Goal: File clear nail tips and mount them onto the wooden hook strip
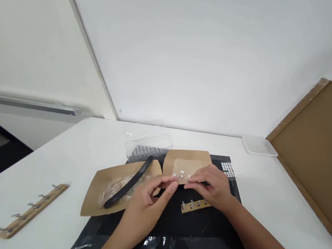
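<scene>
Left hand half-closed, thumb and fingers pinched at near edge of kraft card; any grip on a piece there unclear. Right hand curved, fingertips on same card, just beside small white pieces, apparently steadying it. Black plastic sheet beneath as backing, near front edge of white worktop. Wooden hook rail at left edge; clear plastic tray at back edge.

Counter with black plastic sheet, far kraft paper piece, left kraft paper piece, black rubber strip, wooden hook rail; left hand, right hand beside small white bits.
</scene>
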Motion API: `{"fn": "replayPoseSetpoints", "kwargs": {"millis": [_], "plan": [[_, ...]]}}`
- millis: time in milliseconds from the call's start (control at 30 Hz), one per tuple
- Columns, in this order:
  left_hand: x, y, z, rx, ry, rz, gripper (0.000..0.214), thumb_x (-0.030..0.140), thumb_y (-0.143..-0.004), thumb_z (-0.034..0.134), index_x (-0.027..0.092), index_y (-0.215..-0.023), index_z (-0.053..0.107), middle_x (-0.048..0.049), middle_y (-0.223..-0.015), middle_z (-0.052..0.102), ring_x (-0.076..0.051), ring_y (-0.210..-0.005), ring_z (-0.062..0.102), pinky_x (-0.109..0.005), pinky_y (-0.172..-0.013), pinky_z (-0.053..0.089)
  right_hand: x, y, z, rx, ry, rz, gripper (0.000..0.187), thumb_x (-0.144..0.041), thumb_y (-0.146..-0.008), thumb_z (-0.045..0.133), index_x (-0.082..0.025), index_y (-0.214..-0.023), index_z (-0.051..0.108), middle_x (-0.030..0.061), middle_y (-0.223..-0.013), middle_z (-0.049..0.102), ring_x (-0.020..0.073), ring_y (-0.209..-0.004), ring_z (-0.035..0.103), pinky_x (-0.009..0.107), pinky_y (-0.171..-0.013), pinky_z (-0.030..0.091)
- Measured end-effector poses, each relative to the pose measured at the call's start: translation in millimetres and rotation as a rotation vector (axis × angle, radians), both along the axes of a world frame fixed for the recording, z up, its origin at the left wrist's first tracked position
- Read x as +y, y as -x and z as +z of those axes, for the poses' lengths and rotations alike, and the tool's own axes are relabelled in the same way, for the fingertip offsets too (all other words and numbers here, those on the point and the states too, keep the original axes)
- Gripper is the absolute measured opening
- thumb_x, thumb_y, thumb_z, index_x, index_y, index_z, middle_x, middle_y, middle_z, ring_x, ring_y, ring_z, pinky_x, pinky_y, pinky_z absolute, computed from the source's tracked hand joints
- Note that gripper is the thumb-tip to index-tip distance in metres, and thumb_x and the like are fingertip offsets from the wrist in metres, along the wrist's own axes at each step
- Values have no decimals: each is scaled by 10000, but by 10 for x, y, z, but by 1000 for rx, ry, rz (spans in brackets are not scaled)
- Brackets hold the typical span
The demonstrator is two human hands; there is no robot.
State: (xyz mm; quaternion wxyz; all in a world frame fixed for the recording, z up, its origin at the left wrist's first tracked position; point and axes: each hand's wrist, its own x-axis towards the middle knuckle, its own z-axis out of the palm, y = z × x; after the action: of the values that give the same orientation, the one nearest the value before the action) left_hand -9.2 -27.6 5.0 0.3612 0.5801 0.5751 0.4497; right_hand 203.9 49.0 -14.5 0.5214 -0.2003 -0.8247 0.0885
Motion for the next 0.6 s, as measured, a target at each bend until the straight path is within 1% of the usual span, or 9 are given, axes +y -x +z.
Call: {"fn": "replayPoseSetpoints", "kwargs": {"millis": [67, 133, 200, 300, 367, 433, 533, 600], "plan": [[-18, -113, -24, -154, 94, -47, 555, 655, -898, 699, 182, -1180, 767, -66, -933, 747, -100, -500, 535, -227, -437, 439, -19, 11, -8, -33, -87, 25, 131, -304, -954, 823, -236, -998, 720, 0, -873, 822, 156, -809, 783, 307, -732, 526], [-27, -170, -57, -263, 146, -47, 582, 657, -870, 743, 171, -1190, 757, -60, -952, 735, -53, -456, 452, -205, -408, 413, -32, 15, -12, -45, -123, 45, 138, -306, -971, 807, -221, -980, 698, 3, -877, 821, 144, -803, 781, 303, -722, 499], [-27, -195, -85, -342, 161, -25, 572, 642, -837, 793, 169, -1155, 759, -64, -980, 726, -58, -508, 477, -178, -400, 406, -42, 15, -8, -59, -154, 49, 168, -318, -984, 794, -211, -939, 673, 3, -869, 817, 130, -772, 770, 300, -702, 468], [-9, -220, -100, -431, 167, 1, 549, 626, -786, 850, 176, -1088, 764, -72, -990, 720, -119, -669, 579, -138, -380, 382, -47, 13, 1, -95, -195, 38, 203, -313, -1014, 757, -212, -886, 636, -10, -848, 809, 108, -722, 742, 302, -680, 421], [12, -242, -93, -464, 168, 9, 534, 615, -760, 876, 175, -1042, 765, -67, -963, 716, -134, -713, 594, -123, -369, 372, -41, 8, 0, -123, -192, 37, 210, -316, -1026, 741, -214, -882, 629, -20, -837, 803, 100, -709, 728, 307, -683, 398], [38, -266, -77, -474, 166, 0, 521, 600, -745, 893, 169, -1008, 765, -56, -926, 711, -121, -685, 575, -119, -365, 373, -29, -4, -5, -157, -167, 30, 222, -338, -1028, 738, -215, -878, 630, -28, -820, 796, 102, -704, 719, 314, -695, 382], [75, -303, -65, -480, 168, -41, 520, 593, -720, 915, 154, -953, 761, -38, -844, 687, -108, -644, 549, -116, -359, 372, -13, -43, -12, -206, -102, 14, 267, -388, -1017, 747, -217, -853, 623, -34, -782, 778, 106, -677, 697, 322, -710, 366], [91, -324, -81, -497, 182, -57, 530, 598, -711, 920, 148, -938, 754, -38, -835, 685, -104, -636, 546, -113, -358, 373, -10, -79, -9, -219, -31, 15, 288, -438, -988, 775, -218, -875, 628, -35, -775, 766, 114, -671, 690, 323, -727, 371]]}}
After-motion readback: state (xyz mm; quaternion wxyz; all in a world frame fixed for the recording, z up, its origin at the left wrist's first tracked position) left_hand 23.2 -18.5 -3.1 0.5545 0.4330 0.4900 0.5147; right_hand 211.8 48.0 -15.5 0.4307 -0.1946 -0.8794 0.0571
